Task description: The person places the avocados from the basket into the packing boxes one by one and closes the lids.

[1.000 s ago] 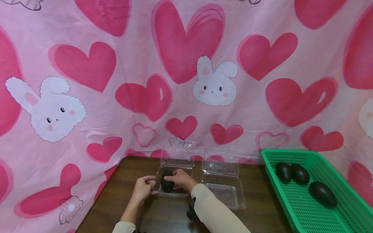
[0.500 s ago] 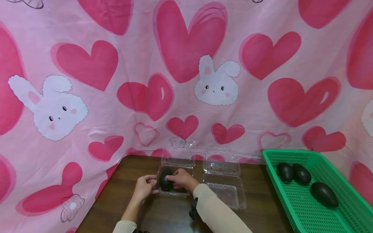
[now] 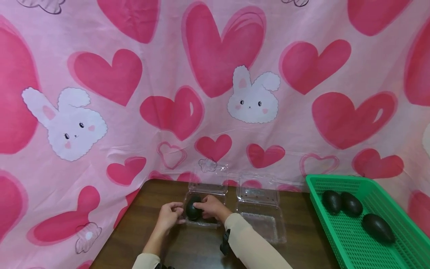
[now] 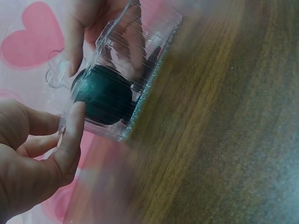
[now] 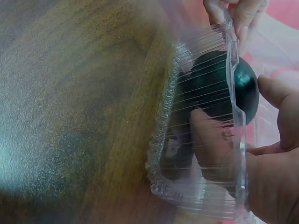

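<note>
A dark green-black avocado (image 3: 192,210) sits in the left part of a clear plastic clamshell box (image 3: 205,224), whose lid stands raised at the back. My right hand (image 3: 212,206) holds the avocado from its right side, thumb on top and fingers reaching down inside the box, as the right wrist view shows through the ribbed wall. At the box's left front corner, my left hand (image 3: 170,216) pinches the rim between thumb and fingers. In the left wrist view the avocado (image 4: 103,95) lies close to the wall beside my left thumb.
A second clear clamshell box (image 3: 262,224) stands with its lid up to the right. Further right, a green plastic basket (image 3: 324,228) holds three dark avocados (image 3: 378,228). A pink curtain with hearts and rabbits hangs behind the brown wooden table (image 3: 198,248).
The head view has shifted slightly. The avocado has settled a little to the left inside the box, with my right hand still on it. My left hand keeps its hold on the rim.
</note>
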The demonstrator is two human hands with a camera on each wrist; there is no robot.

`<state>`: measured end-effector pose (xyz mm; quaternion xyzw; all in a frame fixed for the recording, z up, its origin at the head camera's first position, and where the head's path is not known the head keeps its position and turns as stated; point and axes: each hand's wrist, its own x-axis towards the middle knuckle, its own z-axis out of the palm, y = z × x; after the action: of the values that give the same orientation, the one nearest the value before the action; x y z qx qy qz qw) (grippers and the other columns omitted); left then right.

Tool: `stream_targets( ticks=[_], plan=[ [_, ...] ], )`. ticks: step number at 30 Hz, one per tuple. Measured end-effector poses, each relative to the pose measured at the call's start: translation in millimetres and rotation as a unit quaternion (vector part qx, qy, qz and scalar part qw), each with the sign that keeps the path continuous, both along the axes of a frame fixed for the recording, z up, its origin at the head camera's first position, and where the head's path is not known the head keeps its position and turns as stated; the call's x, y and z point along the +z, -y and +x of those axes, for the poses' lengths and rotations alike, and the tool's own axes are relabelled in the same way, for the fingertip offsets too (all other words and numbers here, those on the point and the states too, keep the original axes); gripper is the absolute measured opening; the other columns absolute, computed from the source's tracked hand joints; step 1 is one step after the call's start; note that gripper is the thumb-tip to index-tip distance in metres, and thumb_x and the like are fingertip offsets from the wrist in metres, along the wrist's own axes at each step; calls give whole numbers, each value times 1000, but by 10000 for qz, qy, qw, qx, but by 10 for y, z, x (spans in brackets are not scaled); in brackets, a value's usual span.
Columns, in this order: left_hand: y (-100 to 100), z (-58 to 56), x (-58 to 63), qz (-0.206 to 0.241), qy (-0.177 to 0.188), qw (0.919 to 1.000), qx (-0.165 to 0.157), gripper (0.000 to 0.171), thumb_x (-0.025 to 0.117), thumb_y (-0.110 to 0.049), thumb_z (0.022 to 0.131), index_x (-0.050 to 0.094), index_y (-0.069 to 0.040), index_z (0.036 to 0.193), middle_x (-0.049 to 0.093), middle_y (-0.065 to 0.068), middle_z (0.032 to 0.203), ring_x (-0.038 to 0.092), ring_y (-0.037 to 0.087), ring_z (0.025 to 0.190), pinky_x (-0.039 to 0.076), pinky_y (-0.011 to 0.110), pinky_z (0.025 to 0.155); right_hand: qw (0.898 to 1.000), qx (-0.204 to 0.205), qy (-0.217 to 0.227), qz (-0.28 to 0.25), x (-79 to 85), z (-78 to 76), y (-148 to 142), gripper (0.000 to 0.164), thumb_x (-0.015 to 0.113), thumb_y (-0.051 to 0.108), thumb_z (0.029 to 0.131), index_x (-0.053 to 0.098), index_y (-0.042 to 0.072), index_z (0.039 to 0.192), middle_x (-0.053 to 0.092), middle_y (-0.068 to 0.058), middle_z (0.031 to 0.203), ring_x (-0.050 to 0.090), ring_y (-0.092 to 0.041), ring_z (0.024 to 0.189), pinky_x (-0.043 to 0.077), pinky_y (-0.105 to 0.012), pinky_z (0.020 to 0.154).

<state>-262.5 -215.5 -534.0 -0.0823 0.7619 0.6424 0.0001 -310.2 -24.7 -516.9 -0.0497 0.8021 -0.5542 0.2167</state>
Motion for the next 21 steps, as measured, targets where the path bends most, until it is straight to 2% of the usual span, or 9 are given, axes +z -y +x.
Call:
stream_targets(
  ticks=[5, 12, 17, 21],
  plan=[
    [-23, -24, -8, -53, 22, 10000, 2, 29, 54, 7, 91, 57, 12, 119, 59, 24, 95, 63, 26, 78, 61, 40, 64, 9994, -6, -314, 176, 31, -25, -39, 54, 73, 36, 84, 56, -6, 113, 64, -18, 99, 70, -30, 80, 61, -45, 73],
    [-33, -35, -14, -82, -57, 9999, 18, 28, 55, 7, 91, 58, 12, 118, 60, 24, 94, 63, 25, 74, 61, 40, 63, 9955, 84, -727, 595, 142, -41, -121, 60, 71, 44, 84, 53, -2, 119, 63, -15, 96, 69, -29, 80, 60, -44, 76],
    [-24, -19, -8, -74, -75, 9999, -7, 29, 54, 8, 91, 56, 14, 119, 59, 24, 93, 61, 25, 77, 61, 40, 63, 9944, 101, -877, 578, 265, -18, -182, 64, 70, 45, 84, 52, -2, 124, 63, -13, 93, 69, -30, 81, 60, -42, 73],
    [-11, -1, 3, -38, -53, 10000, 30, 29, 54, 8, 91, 56, 15, 120, 59, 25, 94, 61, 25, 76, 62, 41, 63, 9959, 114, -832, 343, 378, 3, -249, 66, 69, 48, 84, 51, 1, 126, 66, -15, 99, 69, -29, 87, 59, -44, 76]
  ],
)
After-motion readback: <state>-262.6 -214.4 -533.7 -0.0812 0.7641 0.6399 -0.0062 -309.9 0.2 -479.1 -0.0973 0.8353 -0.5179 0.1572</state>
